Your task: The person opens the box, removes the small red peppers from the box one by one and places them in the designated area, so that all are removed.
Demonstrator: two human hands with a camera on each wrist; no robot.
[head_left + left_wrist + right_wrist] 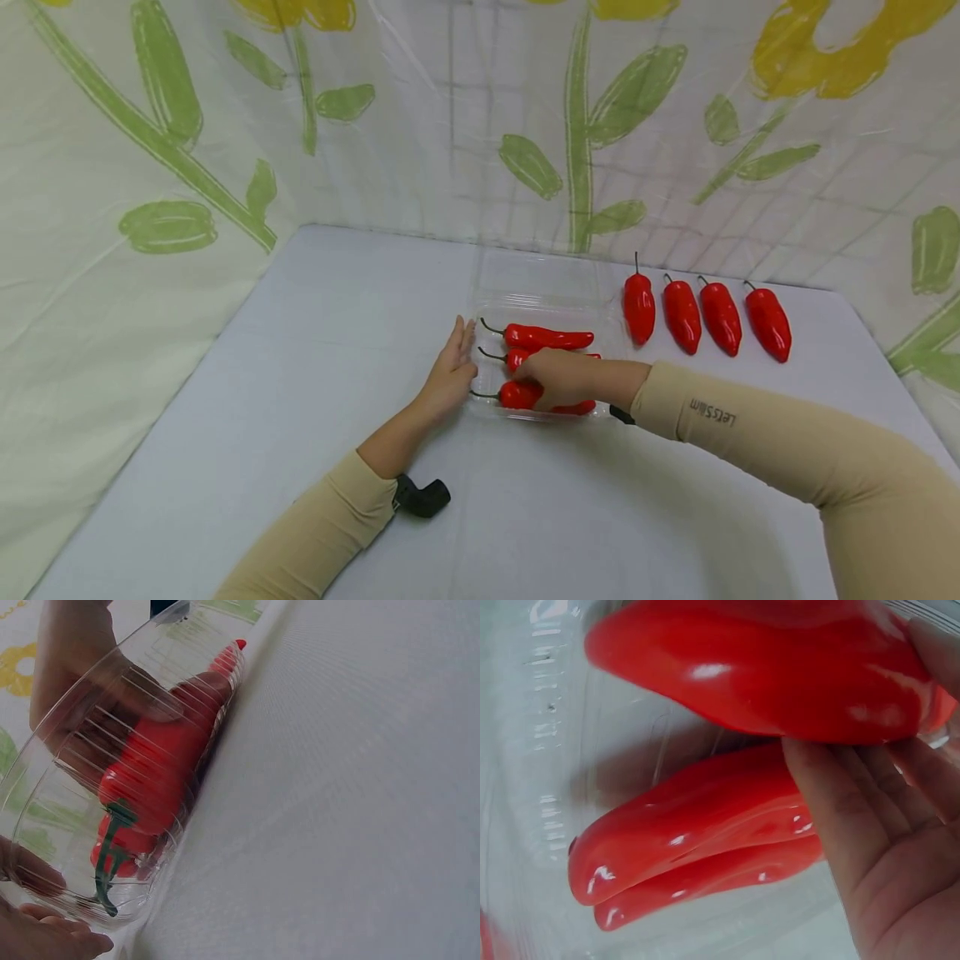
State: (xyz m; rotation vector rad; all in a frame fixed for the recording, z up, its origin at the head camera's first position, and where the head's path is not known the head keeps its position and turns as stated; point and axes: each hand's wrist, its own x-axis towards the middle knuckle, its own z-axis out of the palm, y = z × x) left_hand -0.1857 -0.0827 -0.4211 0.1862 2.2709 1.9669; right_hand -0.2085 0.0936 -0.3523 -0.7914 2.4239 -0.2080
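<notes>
A clear plastic box (613, 327) lies on the table with three red chili peppers in it, their green stems pointing left. My right hand (570, 379) reaches in and grips the nearest pepper (519, 395), thumb on one side and fingers on the other. Behind it lie the middle pepper (516, 358) and the far pepper (547, 337), side by side in the right wrist view. With fingers mostly straight, my left hand (444, 379) touches or nearly touches the box's left side. The left wrist view shows the gripped pepper (154, 776) through the clear wall.
The box's clear lid (543, 277) is folded back at the far side. To the right, several more red peppers (720, 318) stand in a row with stems pointing away. A flowered curtain (420, 167) hangs behind the white table (300, 350).
</notes>
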